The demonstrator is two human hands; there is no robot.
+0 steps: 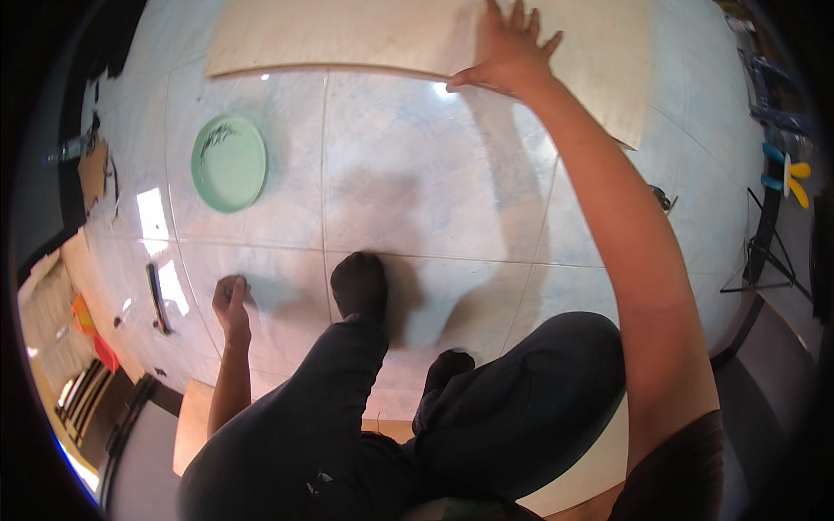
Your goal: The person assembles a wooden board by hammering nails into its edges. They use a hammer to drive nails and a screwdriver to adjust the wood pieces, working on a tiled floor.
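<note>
My right hand (514,52) reaches far forward, fingers spread, and lies on a pale wooden board (347,35) at its near edge; the thumb is at that edge. My left hand (231,302) is low on the left beside my left leg, its fingers curled together. Whether anything small is inside them is hidden. Ahead of that hand a round light-green plate (234,178) with a raised rim rests on the tiled floor. Thin dark pieces like nails (219,136) lie gathered at its far side. A hammer-like tool (157,300) with a dark handle lies left of my left hand.
My socked foot (360,286) stands on the glossy tiles (400,217). A small dark object (662,199) lies near the board's right corner. At the far right are a black thin-legged stand (769,252) and a yellow-and-blue bladed thing (792,178). A brown scrap (93,176) lies at left.
</note>
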